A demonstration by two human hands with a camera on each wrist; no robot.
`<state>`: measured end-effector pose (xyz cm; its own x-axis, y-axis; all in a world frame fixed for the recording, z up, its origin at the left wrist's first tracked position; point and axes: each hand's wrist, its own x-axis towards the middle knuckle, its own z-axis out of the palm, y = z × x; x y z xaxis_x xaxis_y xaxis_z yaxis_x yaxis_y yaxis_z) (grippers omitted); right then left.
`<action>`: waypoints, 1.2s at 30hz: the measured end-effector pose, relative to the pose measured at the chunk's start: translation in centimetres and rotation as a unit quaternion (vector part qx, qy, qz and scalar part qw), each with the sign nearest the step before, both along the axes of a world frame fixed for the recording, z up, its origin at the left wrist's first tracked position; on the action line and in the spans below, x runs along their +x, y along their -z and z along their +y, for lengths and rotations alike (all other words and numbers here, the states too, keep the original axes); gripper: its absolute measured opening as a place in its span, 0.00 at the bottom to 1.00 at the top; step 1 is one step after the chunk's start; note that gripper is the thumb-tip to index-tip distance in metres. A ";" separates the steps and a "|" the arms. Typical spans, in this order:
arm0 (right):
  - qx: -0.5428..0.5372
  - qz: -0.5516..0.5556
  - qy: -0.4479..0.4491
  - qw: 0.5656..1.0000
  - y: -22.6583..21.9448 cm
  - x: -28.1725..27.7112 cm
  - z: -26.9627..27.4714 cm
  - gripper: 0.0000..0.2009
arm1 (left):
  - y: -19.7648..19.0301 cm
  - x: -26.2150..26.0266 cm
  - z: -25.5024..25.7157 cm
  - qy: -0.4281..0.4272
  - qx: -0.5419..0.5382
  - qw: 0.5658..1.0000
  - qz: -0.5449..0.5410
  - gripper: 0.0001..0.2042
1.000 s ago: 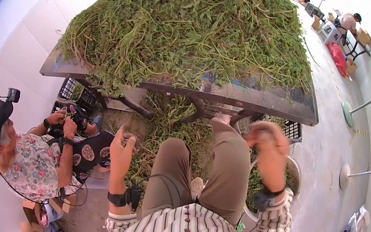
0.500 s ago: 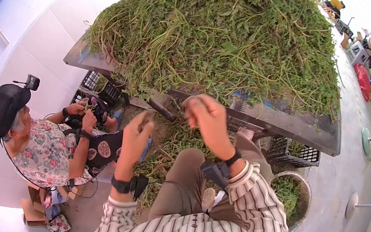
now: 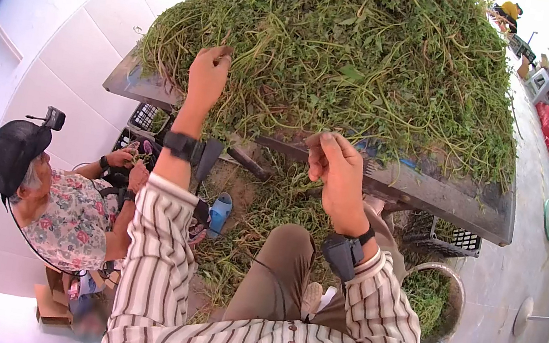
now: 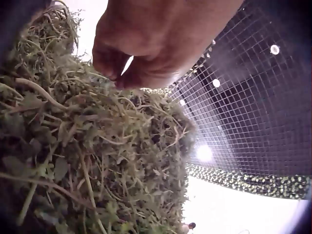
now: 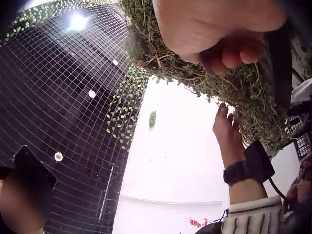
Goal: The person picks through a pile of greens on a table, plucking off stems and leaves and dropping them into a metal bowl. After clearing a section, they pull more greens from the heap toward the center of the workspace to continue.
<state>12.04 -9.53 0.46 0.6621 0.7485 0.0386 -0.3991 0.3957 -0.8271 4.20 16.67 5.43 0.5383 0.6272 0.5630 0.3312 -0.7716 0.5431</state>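
Observation:
A large heap of leafy green stems (image 3: 349, 61) covers the dark table (image 3: 429, 194). My left hand (image 3: 207, 82) reaches to the heap's left part; in the left wrist view, the thumb and a finger of this hand (image 4: 146, 44) come together at the stems (image 4: 87, 141), but whether they grip one cannot be made out. Over the table's front edge is my right hand (image 3: 341, 182), its fingers curled and thumb near the index finger, with nothing visible in it. The right wrist view shows the curled fingers of that hand (image 5: 224, 34) beside the heap (image 5: 195, 73).
At left sits a person in a floral shirt (image 3: 69, 218), hands near stems. Fallen greens (image 3: 274, 222) lie under the table. A round tub (image 3: 458, 301) and a black crate (image 3: 447, 238) stand right of my legs. Farther right are stand fans (image 3: 547, 218).
My left hand has moved forward and up to the heap. The right hand came left from beside my right knee, then shifted slightly right and down. The head view has turned.

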 end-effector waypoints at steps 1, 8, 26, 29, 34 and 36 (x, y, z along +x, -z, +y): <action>-0.002 0.010 -0.002 1.000 -0.1 -0.1 0.0 0.13 | 0.2 0.5 0.9 -0.016 -0.013 1.000 -0.003 0.14; 0.004 0.006 -0.028 1.000 -0.2 0.1 0.0 0.12 | 0.9 2.1 2.1 0.009 0.014 0.986 0.168 0.14; -0.017 -0.022 -0.037 0.999 0.0 0.0 0.3 0.11 | -7.8 4.0 -5.4 0.135 -0.025 0.982 -0.126 0.11; -0.013 -0.002 -0.028 1.000 -0.1 0.2 0.2 0.11 | -4.4 4.8 -7.7 0.188 0.109 0.976 -0.032 0.10; 0.028 0.112 -0.011 0.993 0.5 0.9 0.3 0.09 | 0.1 5.8 -10.0 0.288 0.071 0.951 0.091 0.07; 0.038 0.130 -0.013 0.991 0.8 1.3 0.2 0.09 | 0.9 6.0 -10.1 0.294 0.038 0.950 0.099 0.07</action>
<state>13.33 -9.35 -0.36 0.6374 0.7670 -0.0742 -0.6062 0.4396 -0.6628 10.18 6.60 4.49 0.8832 0.1463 0.4455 -0.0793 -0.8897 0.4495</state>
